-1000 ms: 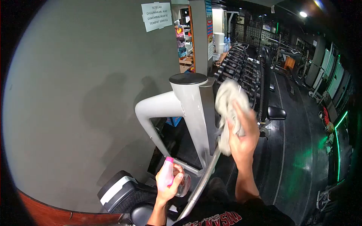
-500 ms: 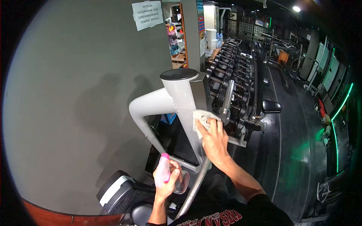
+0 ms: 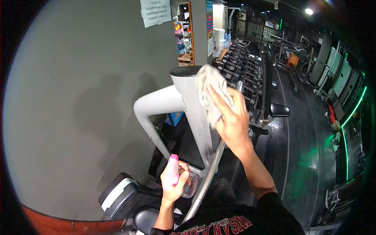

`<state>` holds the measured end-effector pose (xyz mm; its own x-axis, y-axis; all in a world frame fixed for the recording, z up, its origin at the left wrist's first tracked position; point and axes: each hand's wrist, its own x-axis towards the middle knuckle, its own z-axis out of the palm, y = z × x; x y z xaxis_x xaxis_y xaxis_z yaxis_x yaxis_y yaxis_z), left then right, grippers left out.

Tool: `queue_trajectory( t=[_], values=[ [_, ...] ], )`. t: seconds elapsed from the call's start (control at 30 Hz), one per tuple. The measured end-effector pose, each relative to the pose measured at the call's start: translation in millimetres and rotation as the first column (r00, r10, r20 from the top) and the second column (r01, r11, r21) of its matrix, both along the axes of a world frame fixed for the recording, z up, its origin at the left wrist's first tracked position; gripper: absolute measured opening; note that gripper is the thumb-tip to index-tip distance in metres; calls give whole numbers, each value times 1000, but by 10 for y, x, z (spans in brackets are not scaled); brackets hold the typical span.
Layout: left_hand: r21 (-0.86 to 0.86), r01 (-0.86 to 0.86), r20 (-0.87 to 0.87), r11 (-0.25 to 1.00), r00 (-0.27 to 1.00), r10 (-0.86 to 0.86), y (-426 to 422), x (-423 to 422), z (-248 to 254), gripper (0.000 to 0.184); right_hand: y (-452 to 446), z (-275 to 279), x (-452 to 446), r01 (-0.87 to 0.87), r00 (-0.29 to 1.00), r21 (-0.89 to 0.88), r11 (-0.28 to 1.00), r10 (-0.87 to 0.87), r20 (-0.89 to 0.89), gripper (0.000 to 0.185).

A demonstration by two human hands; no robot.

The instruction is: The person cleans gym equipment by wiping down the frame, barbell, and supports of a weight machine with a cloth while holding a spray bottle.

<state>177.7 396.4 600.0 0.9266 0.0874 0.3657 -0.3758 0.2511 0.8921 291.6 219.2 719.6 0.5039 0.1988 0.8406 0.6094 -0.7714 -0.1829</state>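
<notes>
A crumpled off-white cloth (image 3: 211, 88) is gripped in my right hand (image 3: 234, 123), near the top of the white machine post (image 3: 197, 125). From this angle the cloth covers part of the post's upper right side; I cannot tell whether it touches. My left hand (image 3: 175, 186) is wrapped round a spray bottle with a pink and white spray head (image 3: 171, 170) and a clear body (image 3: 190, 187). That bottle is held low, left of a slanted metal bar (image 3: 205, 182). The post has a black cap (image 3: 185, 71) on top.
A dark padded seat (image 3: 129, 197) stands low at the left, beside the grey wall (image 3: 78, 98). Behind the post runs a rack of dumbbells (image 3: 235, 58). Farther right are a bench pad (image 3: 280, 110) and black flooring (image 3: 301, 137). A paper sign (image 3: 156, 11) hangs on the wall.
My right hand has moved up with the cloth, from the middle of the post toward its top. My left hand keeps the spray bottle in nearly the same place. The view has shifted slightly.
</notes>
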Motion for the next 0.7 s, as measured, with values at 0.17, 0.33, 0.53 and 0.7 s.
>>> queue_trajectory(
  t=[0.17,0.33,0.53,0.7],
  values=[
    [-32,18,-19,999,1000,-19,7,-6,4,21,130,-507,219,269,960,-322,908,-224,169,54],
    [-17,-6,-23,1000,1000,6,41,-51,-25,20,-27,-1299,-49,209,969,-372,904,-242,-44,49],
    [40,29,5,999,1000,-30,51,-60,4,20,-146,-1277,-196,73,858,-324,943,-225,-462,52],
    [23,25,4,999,1000,-25,11,-63,14,20,-201,-1021,-112,37,987,-328,944,-86,-134,55]
  ],
)
